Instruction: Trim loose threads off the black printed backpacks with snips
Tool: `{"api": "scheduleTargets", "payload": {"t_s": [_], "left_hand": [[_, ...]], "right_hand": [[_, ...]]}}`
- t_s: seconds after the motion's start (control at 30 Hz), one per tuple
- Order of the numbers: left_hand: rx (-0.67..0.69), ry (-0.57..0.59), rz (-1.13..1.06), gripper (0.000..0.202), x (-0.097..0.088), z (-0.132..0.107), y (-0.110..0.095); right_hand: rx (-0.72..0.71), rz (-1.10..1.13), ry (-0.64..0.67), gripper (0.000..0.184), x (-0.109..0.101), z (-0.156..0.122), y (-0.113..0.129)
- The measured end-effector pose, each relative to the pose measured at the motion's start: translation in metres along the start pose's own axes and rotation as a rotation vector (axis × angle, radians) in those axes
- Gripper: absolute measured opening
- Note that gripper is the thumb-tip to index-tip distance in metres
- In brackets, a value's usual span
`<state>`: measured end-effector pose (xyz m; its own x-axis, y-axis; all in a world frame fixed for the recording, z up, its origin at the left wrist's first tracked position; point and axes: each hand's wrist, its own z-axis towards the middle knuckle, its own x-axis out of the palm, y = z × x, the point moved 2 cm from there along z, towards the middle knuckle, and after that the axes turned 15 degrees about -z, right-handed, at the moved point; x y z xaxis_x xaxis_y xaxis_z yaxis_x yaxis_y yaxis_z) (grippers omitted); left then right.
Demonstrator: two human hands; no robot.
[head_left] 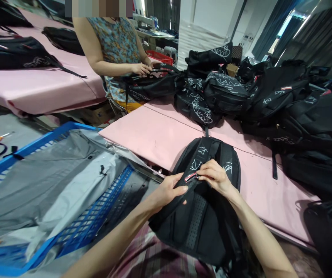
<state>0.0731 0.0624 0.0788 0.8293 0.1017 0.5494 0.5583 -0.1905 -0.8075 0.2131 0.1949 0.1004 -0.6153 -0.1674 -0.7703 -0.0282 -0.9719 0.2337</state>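
Note:
A black backpack (203,216) with white scribble print lies on the near edge of the pink table (157,135), back panel up, partly over my lap. My left hand (167,191) grips the backpack's upper left edge, thumb on top and fingers curled under. My right hand (216,175) pinches a small red and silver tag or zipper pull (191,177) at the top of the pack. The two hands are almost touching.
A blue plastic crate (53,243) lined with grey plastic sheeting stands at my left. A heap of black backpacks (284,104) covers the table's far and right side. Across the table a person in a patterned sleeveless top (115,42) handles another black bag (151,83).

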Motion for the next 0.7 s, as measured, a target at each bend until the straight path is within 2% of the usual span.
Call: {"api": "scheduleTargets", "payload": {"t_s": [0.13, 0.33, 0.5, 0.7], "left_hand": [[0.028, 0.001, 0.043, 0.043, 0.005, 0.001, 0.006], [0.038, 0.016, -0.002, 0.049, 0.007, -0.003, 0.007], [0.043, 0.033, -0.025, 0.050, 0.009, -0.003, 0.006], [0.013, 0.000, -0.012, 0.052, 0.012, -0.004, 0.006]], "right_hand": [[-0.003, -0.052, 0.016, 0.013, -0.003, -0.001, 0.014], [0.219, 0.016, -0.121, 0.013, -0.019, -0.016, 0.010], [0.190, -0.034, -0.087, 0.014, -0.019, -0.027, 0.007], [0.156, -0.028, -0.080, 0.016, -0.015, -0.024, 0.011]]}}
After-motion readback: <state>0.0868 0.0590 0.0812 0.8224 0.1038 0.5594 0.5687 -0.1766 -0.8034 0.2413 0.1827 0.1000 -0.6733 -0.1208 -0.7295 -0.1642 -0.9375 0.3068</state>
